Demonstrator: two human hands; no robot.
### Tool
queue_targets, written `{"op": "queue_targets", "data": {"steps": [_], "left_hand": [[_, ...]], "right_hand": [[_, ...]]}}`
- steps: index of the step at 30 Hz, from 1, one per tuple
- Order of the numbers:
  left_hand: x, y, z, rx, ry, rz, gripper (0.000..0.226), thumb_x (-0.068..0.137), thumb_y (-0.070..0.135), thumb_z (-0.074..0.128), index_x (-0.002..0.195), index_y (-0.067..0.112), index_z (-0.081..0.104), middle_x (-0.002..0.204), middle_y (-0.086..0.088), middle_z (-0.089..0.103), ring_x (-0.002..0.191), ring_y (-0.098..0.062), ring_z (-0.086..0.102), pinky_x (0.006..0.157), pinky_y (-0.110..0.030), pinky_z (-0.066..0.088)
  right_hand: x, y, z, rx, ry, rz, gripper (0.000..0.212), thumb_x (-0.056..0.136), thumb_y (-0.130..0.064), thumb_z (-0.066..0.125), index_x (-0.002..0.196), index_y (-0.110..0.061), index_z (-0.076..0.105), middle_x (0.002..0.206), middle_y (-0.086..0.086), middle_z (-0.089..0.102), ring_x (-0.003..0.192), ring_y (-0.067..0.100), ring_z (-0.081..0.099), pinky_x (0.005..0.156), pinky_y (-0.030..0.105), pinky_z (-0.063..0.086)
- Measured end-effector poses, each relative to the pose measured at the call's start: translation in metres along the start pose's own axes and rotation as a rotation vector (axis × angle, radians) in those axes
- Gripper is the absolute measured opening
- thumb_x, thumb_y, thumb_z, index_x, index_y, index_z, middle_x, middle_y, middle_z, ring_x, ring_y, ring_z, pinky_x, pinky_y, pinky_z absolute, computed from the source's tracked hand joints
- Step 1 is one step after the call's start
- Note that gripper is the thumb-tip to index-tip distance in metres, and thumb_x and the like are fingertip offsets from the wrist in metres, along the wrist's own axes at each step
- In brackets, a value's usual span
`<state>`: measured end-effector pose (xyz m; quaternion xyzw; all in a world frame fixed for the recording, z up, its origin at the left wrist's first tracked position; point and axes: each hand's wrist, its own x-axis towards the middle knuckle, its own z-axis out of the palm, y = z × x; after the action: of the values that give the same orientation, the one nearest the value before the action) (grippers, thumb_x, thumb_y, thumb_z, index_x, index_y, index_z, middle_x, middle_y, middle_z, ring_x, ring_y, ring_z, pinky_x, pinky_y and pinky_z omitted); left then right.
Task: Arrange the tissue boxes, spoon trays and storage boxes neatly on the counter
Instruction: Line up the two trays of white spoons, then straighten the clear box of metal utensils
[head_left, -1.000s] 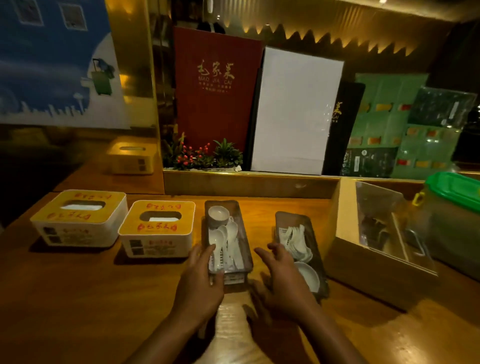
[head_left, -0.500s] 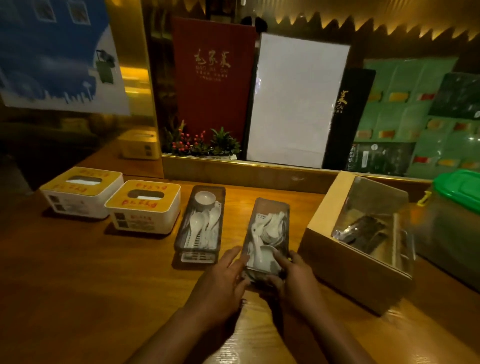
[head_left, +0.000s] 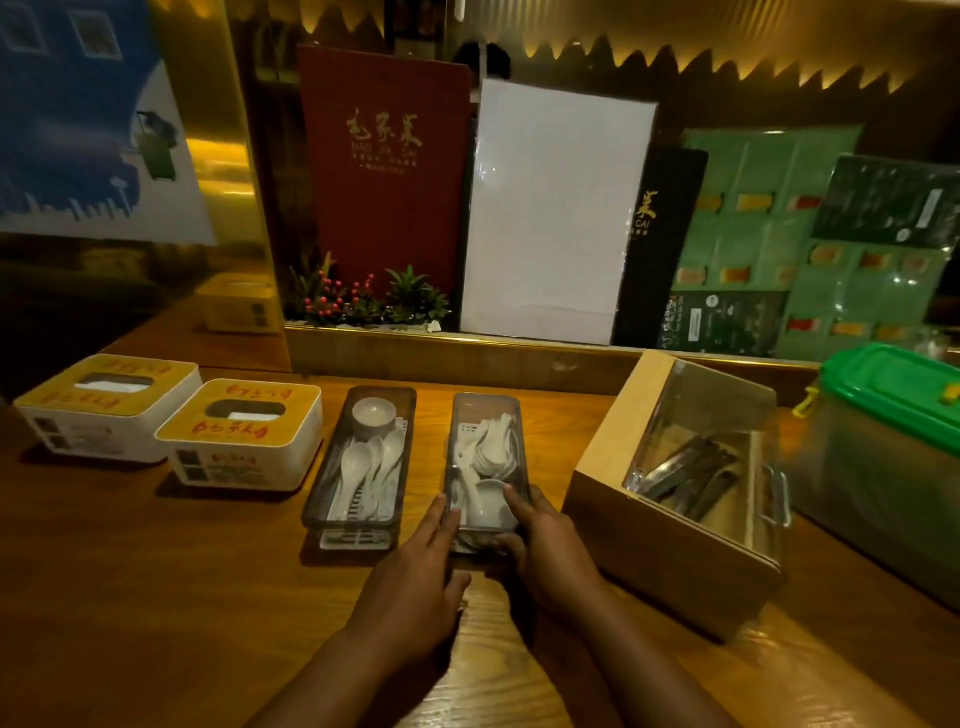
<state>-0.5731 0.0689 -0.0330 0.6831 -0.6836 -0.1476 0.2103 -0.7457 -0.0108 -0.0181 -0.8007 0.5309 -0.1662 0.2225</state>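
Two yellow-topped white tissue boxes stand side by side at the left, one (head_left: 106, 408) farther left, the other (head_left: 244, 434) beside it. Two dark clear spoon trays holding white spoons and a small bowl lie parallel mid-counter. The left tray (head_left: 363, 457) is untouched. My left hand (head_left: 415, 582) and my right hand (head_left: 545, 545) grip the near end of the right tray (head_left: 485, 415), one on each side. A wooden storage box (head_left: 670, 499) with a clear slanted lid sits to the right, holding dark packets.
A green-lidded clear container (head_left: 893, 426) stands at the far right. A raised wooden ledge (head_left: 519, 358) runs behind the counter, with a small plant (head_left: 363, 299), a red menu (head_left: 384, 166) and a white board (head_left: 556, 218) leaning upright behind it.
Both hands left the left tray and took hold of the right tray, turning it from slanted to parallel with the left one. The view shifted slightly.
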Motion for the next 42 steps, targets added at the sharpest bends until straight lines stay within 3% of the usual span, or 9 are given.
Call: {"op": "queue_targets", "data": {"steps": [7,22,26,30,34,36,39,42], "left_hand": [[-0.002,0.010,0.001,0.044,0.008,-0.030,0.080,0.096,0.048,0.050,0.160,0.027,0.006,0.167,0.012,-0.011,0.132,-0.015,0.049,0.100,-0.030,0.047],[-0.008,0.010,-0.013,0.121,-0.002,-0.046,0.084,0.093,0.053,0.051,0.160,0.026,0.007,0.168,0.009,-0.008,0.149,-0.016,0.024,0.113,-0.030,0.033],[-0.005,0.022,-0.021,0.158,0.056,-0.054,0.079,0.091,0.051,0.055,0.157,0.028,0.017,0.166,0.005,0.010,0.148,-0.016,0.022,0.115,-0.032,0.030],[0.005,0.048,-0.021,0.075,0.119,0.048,0.069,0.088,0.050,0.060,0.149,0.030,0.034,0.159,0.006,0.028,0.142,-0.015,0.031,0.107,-0.033,0.039],[0.014,0.093,-0.005,-0.146,0.100,0.155,0.068,0.089,0.054,0.058,0.150,0.035,0.034,0.153,0.014,0.033,0.136,-0.009,0.037,0.104,-0.030,0.042],[0.015,0.119,0.005,-0.306,0.071,0.159,0.071,0.089,0.055,0.059,0.151,0.038,0.029,0.151,0.018,0.033,0.130,-0.005,0.041,0.102,-0.028,0.043],[0.018,0.159,0.024,-0.483,-0.015,0.073,0.085,0.089,0.060,0.056,0.156,0.042,0.007,0.163,0.018,0.013,0.143,-0.007,0.027,0.114,-0.037,0.036],[0.023,0.196,0.039,-0.611,-0.132,-0.098,0.096,0.089,0.065,0.052,0.154,0.043,-0.016,0.164,0.013,-0.022,0.153,-0.016,0.002,0.120,-0.041,0.016]], "right_hand": [[0.004,0.004,0.001,-0.005,-0.009,0.006,0.065,0.098,-0.031,0.058,0.155,-0.028,0.027,0.164,0.000,0.018,0.143,0.026,0.033,0.115,0.036,0.032],[0.007,-0.001,0.014,-0.002,-0.039,0.012,0.073,0.095,-0.031,0.062,0.155,-0.034,0.022,0.165,0.000,0.014,0.146,0.027,0.026,0.118,0.042,0.029],[-0.005,-0.007,-0.017,-0.028,-0.097,0.002,0.078,0.093,-0.039,0.063,0.155,-0.039,0.015,0.165,0.004,0.015,0.146,0.032,0.024,0.116,0.047,0.031],[-0.022,-0.005,-0.080,0.055,0.121,-0.067,0.055,0.092,-0.040,0.065,0.143,-0.034,0.046,0.141,-0.005,0.053,0.117,0.011,0.056,0.095,0.034,0.052],[-0.028,0.035,-0.140,0.133,0.403,-0.046,0.027,0.092,-0.031,0.066,0.119,-0.029,0.066,0.115,-0.008,0.065,0.097,-0.002,0.060,0.077,0.016,0.052],[-0.029,0.066,-0.164,0.112,0.531,0.006,0.020,0.093,-0.026,0.065,0.113,-0.028,0.067,0.110,-0.008,0.065,0.096,-0.001,0.060,0.076,0.016,0.051],[-0.026,0.123,-0.188,0.159,0.638,0.194,0.025,0.091,-0.025,0.068,0.116,-0.025,0.065,0.116,0.000,0.061,0.104,0.012,0.058,0.082,0.030,0.049],[-0.020,0.173,-0.199,0.300,0.644,0.383,0.042,0.091,-0.029,0.068,0.132,-0.025,0.058,0.130,0.006,0.057,0.108,0.016,0.053,0.074,0.029,0.045]]}}
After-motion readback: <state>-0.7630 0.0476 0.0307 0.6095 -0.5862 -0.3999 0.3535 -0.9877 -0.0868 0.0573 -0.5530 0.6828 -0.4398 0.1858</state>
